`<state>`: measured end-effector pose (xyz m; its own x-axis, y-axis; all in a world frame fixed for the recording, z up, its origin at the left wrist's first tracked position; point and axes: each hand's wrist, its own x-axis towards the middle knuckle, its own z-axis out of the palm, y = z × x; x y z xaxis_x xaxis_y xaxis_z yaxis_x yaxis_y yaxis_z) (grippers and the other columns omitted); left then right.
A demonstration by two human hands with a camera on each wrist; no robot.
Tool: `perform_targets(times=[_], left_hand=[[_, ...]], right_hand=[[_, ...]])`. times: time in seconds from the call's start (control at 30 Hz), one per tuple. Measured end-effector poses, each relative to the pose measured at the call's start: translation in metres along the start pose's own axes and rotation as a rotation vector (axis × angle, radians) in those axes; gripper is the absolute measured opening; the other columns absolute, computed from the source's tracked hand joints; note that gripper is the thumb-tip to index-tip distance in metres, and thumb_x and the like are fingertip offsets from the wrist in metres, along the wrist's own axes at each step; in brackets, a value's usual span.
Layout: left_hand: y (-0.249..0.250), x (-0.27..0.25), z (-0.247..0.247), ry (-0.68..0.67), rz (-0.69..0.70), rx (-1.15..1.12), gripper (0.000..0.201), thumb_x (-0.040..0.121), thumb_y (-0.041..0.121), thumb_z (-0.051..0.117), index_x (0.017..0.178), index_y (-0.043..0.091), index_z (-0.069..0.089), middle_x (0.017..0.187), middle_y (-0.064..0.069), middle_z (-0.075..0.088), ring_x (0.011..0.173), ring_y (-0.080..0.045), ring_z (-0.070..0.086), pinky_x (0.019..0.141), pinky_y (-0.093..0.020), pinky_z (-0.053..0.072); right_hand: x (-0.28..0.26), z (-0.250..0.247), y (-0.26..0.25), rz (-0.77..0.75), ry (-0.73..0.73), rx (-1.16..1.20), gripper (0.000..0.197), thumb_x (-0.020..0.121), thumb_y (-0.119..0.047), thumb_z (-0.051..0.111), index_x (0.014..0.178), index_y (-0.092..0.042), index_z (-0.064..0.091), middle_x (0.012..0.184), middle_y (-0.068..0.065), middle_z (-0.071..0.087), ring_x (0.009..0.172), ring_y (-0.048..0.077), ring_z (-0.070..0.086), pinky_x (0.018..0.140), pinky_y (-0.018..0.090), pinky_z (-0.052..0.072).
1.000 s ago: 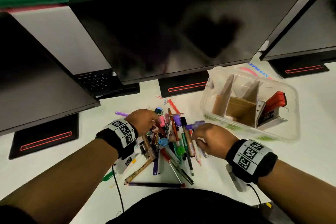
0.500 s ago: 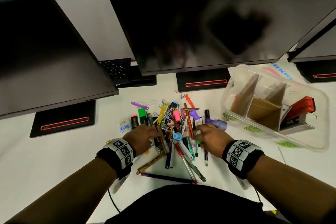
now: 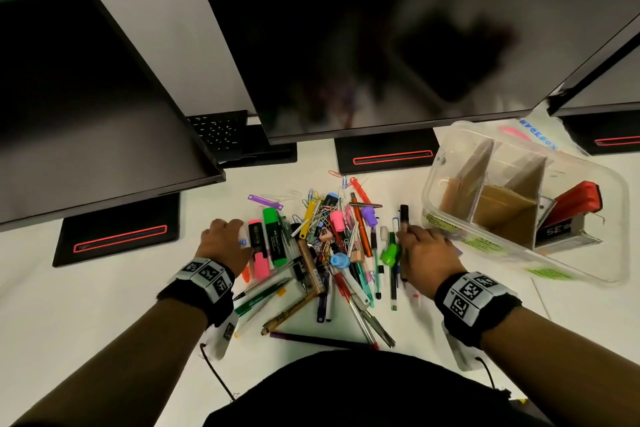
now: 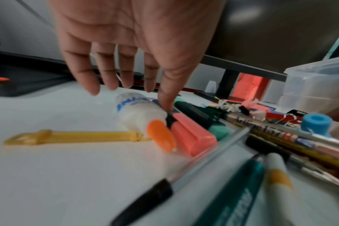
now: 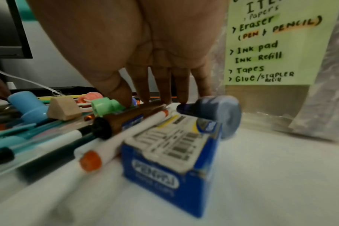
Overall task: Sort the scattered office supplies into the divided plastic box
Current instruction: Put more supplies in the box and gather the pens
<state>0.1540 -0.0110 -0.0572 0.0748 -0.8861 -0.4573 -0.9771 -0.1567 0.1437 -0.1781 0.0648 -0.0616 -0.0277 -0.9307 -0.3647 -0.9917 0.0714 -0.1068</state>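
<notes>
Office supplies (image 3: 325, 253), a loose heap of pens, markers, highlighters and paper clips, lie at the lower centre of the head view on the white desk (image 3: 104, 305); the divided plastic box (image 3: 609, 218) stands at the centre right, its cardboard-partitioned compartments mostly unfilled apart from a red stapler (image 3: 576, 203) in the rightmost one. Step in hand, as judged: gathering the heap from both flanks before the first pick; sorting proper has barely begun. At the left edge of the heap the left hand (image 3: 225, 243) is spread, fingers (image 4: 91, 79) straight and apart, the thumb tip touching a pink highlighter (image 4: 192, 137) beside a white glue bottle (image 4: 137, 114); it grips nothing. At the right edge the right hand (image 3: 427, 253) has its fingers (image 5: 181, 90) extended side by side, tips resting on a brown marker (image 5: 130, 119) next to a small blue box (image 5: 170, 160); nothing is clasped. The next move likely calls for closing on one item and matching it to the green label (image 5: 271, 45) on the box wall.
</notes>
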Motion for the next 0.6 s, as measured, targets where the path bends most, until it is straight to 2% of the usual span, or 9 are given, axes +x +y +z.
perform_targets(times=[0.1, 0.2, 0.27, 0.33, 0.4, 0.47, 0.6], left_hand=[[-0.004, 0.006, 0.002, -0.06, -0.092, -0.108, 0.068, 0.081, 0.037, 0.067, 0.137, 0.016, 0.035, 0.127, -0.016, 0.045, 0.111, -0.033, 0.056, 0.092, -0.041, 0.05], [-0.005, 0.01, 0.004, -0.074, -0.101, -0.174, 0.07, 0.08, 0.033, 0.071, 0.137, 0.015, 0.035, 0.125, -0.018, 0.05, 0.109, -0.033, 0.058, 0.091, -0.041, 0.051], [-0.007, 0.011, 0.004, -0.063, -0.106, -0.202, 0.067, 0.079, 0.03, 0.072, 0.134, 0.014, 0.037, 0.121, -0.017, 0.055, 0.102, -0.031, 0.06, 0.086, -0.039, 0.052], [-0.008, 0.012, 0.004, -0.065, -0.103, -0.241, 0.06, 0.079, 0.028, 0.072, 0.127, 0.012, 0.039, 0.11, -0.015, 0.06, 0.088, -0.028, 0.059, 0.076, -0.035, 0.051], [-0.009, 0.011, 0.004, -0.076, -0.121, -0.282, 0.054, 0.079, 0.026, 0.072, 0.12, 0.012, 0.038, 0.097, -0.012, 0.059, 0.08, -0.027, 0.057, 0.068, -0.033, 0.049], [-0.01, 0.01, 0.004, -0.081, -0.144, -0.289, 0.053, 0.079, 0.023, 0.072, 0.116, 0.012, 0.037, 0.091, -0.01, 0.057, 0.077, -0.027, 0.058, 0.066, -0.033, 0.048], [-0.006, 0.009, -0.004, -0.054, -0.089, -0.248, 0.044, 0.08, 0.021, 0.07, 0.11, 0.014, 0.038, 0.086, -0.011, 0.059, 0.072, -0.028, 0.057, 0.063, -0.031, 0.043]], right_hand=[[-0.002, -0.001, -0.008, 0.014, -0.08, 0.053, 0.052, 0.092, -0.027, 0.043, 0.143, -0.018, 0.034, 0.145, 0.009, 0.04, 0.131, 0.032, 0.04, 0.109, 0.049, 0.032], [0.0, 0.0, -0.01, -0.101, -0.101, 0.143, 0.061, 0.09, -0.019, 0.046, 0.148, -0.015, 0.026, 0.149, 0.01, 0.035, 0.133, 0.03, 0.039, 0.112, 0.037, 0.033], [0.001, -0.002, -0.012, -0.153, -0.092, 0.18, 0.059, 0.089, -0.014, 0.048, 0.145, -0.012, 0.032, 0.147, 0.011, 0.038, 0.131, 0.03, 0.041, 0.111, 0.032, 0.033], [0.002, -0.004, -0.013, -0.156, -0.056, 0.212, 0.051, 0.088, -0.011, 0.047, 0.139, -0.012, 0.043, 0.139, 0.012, 0.047, 0.124, 0.03, 0.048, 0.107, 0.031, 0.037], [0.004, -0.008, -0.008, -0.081, -0.008, 0.214, 0.045, 0.087, -0.007, 0.046, 0.132, -0.013, 0.05, 0.128, 0.011, 0.055, 0.117, 0.029, 0.052, 0.101, 0.034, 0.043], [0.002, -0.015, 0.0, 0.012, 0.021, 0.198, 0.042, 0.083, -0.001, 0.048, 0.123, -0.012, 0.057, 0.123, 0.01, 0.058, 0.114, 0.029, 0.055, 0.096, 0.037, 0.047], [-0.008, -0.021, 0.019, 0.067, -0.014, 0.136, 0.038, 0.085, 0.0, 0.048, 0.118, -0.012, 0.061, 0.12, 0.01, 0.061, 0.107, 0.027, 0.061, 0.092, 0.033, 0.051]])
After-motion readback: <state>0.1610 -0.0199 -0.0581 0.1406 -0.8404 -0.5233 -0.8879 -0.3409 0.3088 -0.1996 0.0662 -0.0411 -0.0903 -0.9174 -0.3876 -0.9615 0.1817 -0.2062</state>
